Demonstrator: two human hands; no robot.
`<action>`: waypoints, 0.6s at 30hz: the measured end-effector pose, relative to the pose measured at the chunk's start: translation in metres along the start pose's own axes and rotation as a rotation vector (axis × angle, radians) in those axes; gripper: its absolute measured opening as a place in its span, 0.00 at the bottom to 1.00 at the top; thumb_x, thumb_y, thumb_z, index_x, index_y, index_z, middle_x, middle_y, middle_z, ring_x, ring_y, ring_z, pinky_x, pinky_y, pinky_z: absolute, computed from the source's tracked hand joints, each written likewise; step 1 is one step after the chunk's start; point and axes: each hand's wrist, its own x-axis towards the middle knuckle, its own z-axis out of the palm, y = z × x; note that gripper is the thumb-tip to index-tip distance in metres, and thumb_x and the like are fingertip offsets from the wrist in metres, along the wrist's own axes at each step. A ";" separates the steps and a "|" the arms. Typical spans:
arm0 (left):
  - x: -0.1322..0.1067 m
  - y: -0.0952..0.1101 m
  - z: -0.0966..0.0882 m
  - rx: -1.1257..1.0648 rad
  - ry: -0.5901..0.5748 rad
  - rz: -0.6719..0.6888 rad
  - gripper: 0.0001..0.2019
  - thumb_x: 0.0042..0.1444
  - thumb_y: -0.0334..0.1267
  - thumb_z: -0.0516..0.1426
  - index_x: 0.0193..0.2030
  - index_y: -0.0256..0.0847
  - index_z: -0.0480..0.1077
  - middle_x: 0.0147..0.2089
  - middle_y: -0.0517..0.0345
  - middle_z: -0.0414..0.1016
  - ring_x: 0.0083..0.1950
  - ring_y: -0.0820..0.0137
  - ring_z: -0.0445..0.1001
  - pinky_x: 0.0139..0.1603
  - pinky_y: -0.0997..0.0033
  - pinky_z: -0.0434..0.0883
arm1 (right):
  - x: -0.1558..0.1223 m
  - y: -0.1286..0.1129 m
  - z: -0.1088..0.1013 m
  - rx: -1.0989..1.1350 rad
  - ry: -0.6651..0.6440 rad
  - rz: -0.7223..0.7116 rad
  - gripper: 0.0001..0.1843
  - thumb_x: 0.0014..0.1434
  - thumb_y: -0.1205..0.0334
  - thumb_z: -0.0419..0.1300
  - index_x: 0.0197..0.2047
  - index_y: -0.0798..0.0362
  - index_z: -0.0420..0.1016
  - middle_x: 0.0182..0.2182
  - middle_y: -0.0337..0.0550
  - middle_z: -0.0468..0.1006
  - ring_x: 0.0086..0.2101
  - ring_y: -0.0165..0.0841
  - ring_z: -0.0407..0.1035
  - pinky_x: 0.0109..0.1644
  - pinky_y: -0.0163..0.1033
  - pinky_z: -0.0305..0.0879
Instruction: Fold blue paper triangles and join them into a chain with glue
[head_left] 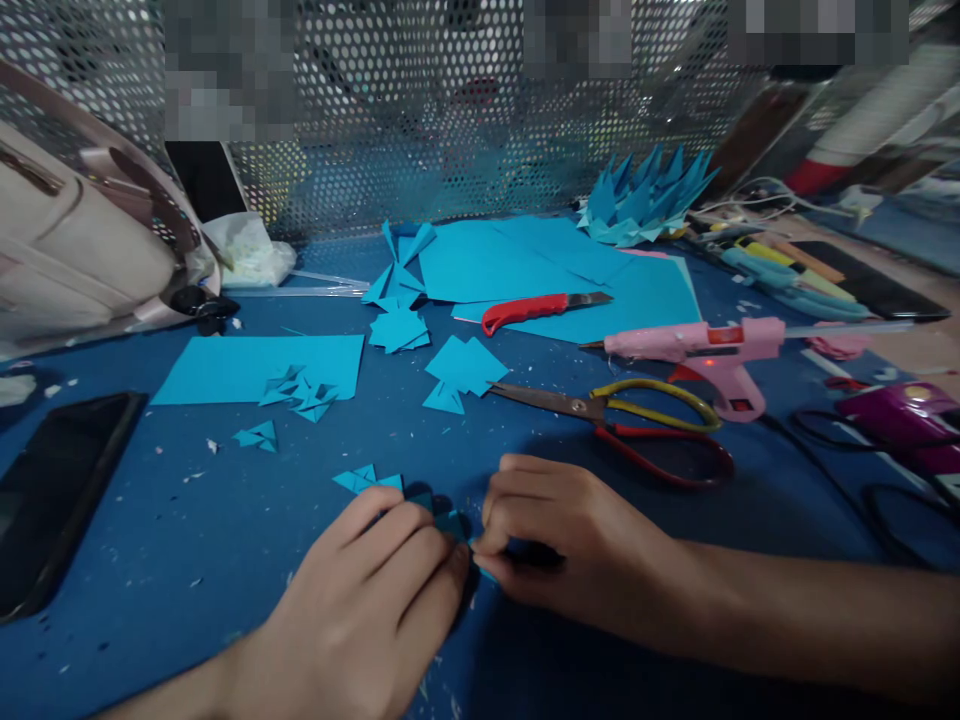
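My left hand [382, 580] is closed near the front of the table, its fingers bent over a small folded piece of blue paper [450, 523]. From the right, my right hand [570, 530] pinches the same paper between thumb and forefinger. Both hands mostly hide it. Just beyond my left fingertips lie small folded blue triangles [364, 479]. Another little folded triangle [259, 436] rests farther left, near a cluster of folded pieces [304, 390] on a blue paper sheet [217, 365].
Yellow-and-red-handled scissors [577, 405] point left beyond my right hand, close to a pink glue gun [690, 345]. A red-handled knife [532, 312] lies on blue sheets [495, 260]. A phone [64, 490] is at left; a spiky paper piece [641, 205] stands behind.
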 end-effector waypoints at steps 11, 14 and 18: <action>-0.010 0.003 0.008 0.012 0.008 -0.035 0.11 0.68 0.29 0.53 0.42 0.34 0.78 0.37 0.55 0.80 0.41 0.67 0.75 0.51 0.61 0.64 | -0.003 -0.001 -0.009 -0.160 -0.111 -0.103 0.08 0.66 0.65 0.58 0.34 0.55 0.75 0.30 0.41 0.76 0.33 0.31 0.65 0.39 0.37 0.61; -0.016 0.005 0.005 0.049 -0.009 -0.023 0.11 0.69 0.30 0.53 0.47 0.33 0.77 0.43 0.55 0.82 0.45 0.66 0.75 0.56 0.62 0.61 | -0.003 -0.005 -0.012 -0.300 -0.122 -0.162 0.13 0.68 0.65 0.55 0.32 0.55 0.73 0.29 0.41 0.75 0.31 0.31 0.62 0.37 0.38 0.60; -0.020 0.006 0.001 0.089 -0.053 -0.011 0.14 0.71 0.32 0.50 0.47 0.35 0.78 0.43 0.55 0.82 0.46 0.66 0.75 0.60 0.62 0.59 | -0.005 -0.008 -0.010 -0.441 -0.156 -0.205 0.12 0.67 0.69 0.54 0.32 0.54 0.72 0.30 0.40 0.74 0.30 0.32 0.61 0.35 0.39 0.58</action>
